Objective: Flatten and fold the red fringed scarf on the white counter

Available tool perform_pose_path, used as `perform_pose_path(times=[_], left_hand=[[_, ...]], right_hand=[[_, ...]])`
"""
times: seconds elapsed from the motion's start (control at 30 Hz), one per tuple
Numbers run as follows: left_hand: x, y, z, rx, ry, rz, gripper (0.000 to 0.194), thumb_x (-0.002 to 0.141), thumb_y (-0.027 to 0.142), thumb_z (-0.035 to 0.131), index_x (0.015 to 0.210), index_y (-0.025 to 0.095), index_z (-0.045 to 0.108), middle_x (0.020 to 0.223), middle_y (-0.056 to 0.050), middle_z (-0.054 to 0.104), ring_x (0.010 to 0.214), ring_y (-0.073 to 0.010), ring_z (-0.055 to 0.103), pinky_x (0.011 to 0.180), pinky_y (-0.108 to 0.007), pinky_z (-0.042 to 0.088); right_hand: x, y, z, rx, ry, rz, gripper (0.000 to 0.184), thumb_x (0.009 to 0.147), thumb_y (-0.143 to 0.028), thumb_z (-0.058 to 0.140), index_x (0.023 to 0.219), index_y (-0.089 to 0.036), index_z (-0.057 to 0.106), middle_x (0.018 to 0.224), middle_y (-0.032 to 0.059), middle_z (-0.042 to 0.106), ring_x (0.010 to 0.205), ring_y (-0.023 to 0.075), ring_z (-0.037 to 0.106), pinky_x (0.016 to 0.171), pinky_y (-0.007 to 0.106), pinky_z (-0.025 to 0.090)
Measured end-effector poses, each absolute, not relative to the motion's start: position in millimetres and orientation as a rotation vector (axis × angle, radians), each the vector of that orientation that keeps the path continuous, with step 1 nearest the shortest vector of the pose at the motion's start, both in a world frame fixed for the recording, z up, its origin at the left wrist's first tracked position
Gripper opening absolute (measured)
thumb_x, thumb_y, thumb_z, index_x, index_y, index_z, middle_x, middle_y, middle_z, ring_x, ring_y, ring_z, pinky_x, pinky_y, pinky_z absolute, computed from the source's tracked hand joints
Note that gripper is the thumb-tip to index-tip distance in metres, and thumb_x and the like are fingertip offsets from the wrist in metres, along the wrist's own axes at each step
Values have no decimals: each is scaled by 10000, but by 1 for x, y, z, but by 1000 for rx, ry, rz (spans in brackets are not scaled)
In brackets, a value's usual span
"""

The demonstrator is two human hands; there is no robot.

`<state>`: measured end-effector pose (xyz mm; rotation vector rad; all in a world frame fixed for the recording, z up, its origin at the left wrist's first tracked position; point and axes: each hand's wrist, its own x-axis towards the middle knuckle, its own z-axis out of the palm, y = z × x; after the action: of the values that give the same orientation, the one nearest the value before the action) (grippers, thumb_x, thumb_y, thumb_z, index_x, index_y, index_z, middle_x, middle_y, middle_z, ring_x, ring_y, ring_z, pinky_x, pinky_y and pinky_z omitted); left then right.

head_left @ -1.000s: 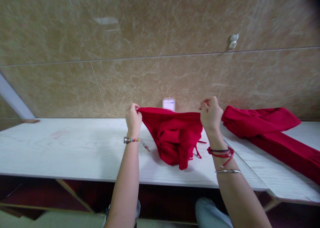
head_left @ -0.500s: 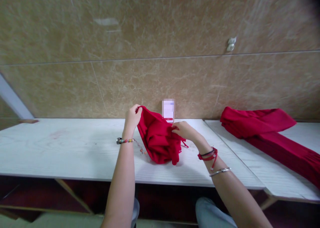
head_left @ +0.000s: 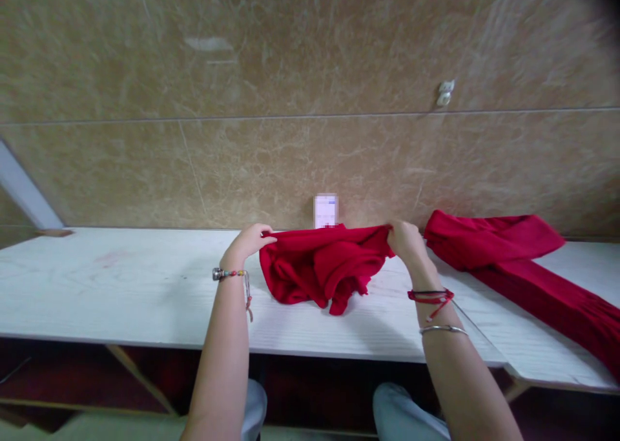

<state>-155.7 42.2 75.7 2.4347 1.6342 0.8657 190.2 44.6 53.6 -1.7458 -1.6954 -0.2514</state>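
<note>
A bunched red scarf [head_left: 334, 260] is stretched between my two hands above the white counter, its top edge drawn nearly straight and its lower folds hanging loose. My left hand [head_left: 248, 242] pinches the top left corner between thumb and fingers. At the other end, my right hand [head_left: 407, 241] is closed around the upper right edge. Short strands show at the lower right of the cloth. Just behind it a phone [head_left: 325, 210] leans on the wall, its lower part covered by the scarf.
Another long red scarf [head_left: 494, 241] lies folded over itself on the right of the white counter [head_left: 121, 279]. Behind runs a brown marbled wall [head_left: 290, 157] with a small white hook [head_left: 445, 93]. Dark open shelves [head_left: 72, 370] sit under the counter's front edge.
My right hand moved left onto the scarf, then back right with its edge gripped, pulling the top taut. My left hand shifted slightly left and lower, still holding its corner.
</note>
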Motion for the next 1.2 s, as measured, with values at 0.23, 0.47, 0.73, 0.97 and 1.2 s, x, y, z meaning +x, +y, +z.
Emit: perform_pose_path(times=[0.23, 0.47, 0.73, 0.97, 1.2], left_hand=[[-103, 4, 115, 2611, 1406, 1463, 99, 761, 171, 515, 773, 163, 613, 770, -6, 582, 757, -138, 538, 714, -239, 403], [-87, 4, 110, 2683, 1545, 1127, 98, 735, 148, 559, 770, 183, 643, 709, -6, 611, 667, -135, 548, 624, -221, 395], [-108, 12, 101, 2244, 2285, 1461, 260, 717, 83, 473, 867, 203, 648, 834, -48, 646, 780, -183, 578, 669, -260, 403], [-120, 4, 115, 2182, 2176, 1659, 194, 835, 170, 428, 885, 183, 615, 907, -88, 619, 864, -204, 560, 778, -297, 416], [-91, 19, 99, 2323, 1442, 1368, 128, 784, 152, 469, 817, 166, 592, 836, -22, 643, 797, -150, 586, 762, -253, 436]], right_hand=[[131, 14, 82, -968, -2080, -191, 348, 768, -243, 526, 1102, -156, 570, 1121, 120, 580, 1018, 210, 529, 853, 313, 417], [113, 13, 84, -1148, -1791, 43, 199, 675, -109, 461, 754, -164, 635, 741, 52, 662, 721, 178, 586, 684, 276, 429], [161, 30, 89, -841, -995, 263, 199, 629, -230, 464, 772, -172, 590, 716, -2, 597, 670, 139, 543, 652, 265, 443], [206, 46, 62, -1389, -1358, -48, 251, 639, -174, 499, 858, -158, 620, 858, 89, 631, 886, 240, 562, 832, 390, 424], [116, 16, 74, -971, -2063, -27, 500, 734, -319, 564, 1203, -160, 491, 1232, 141, 507, 1136, 234, 462, 944, 381, 369]])
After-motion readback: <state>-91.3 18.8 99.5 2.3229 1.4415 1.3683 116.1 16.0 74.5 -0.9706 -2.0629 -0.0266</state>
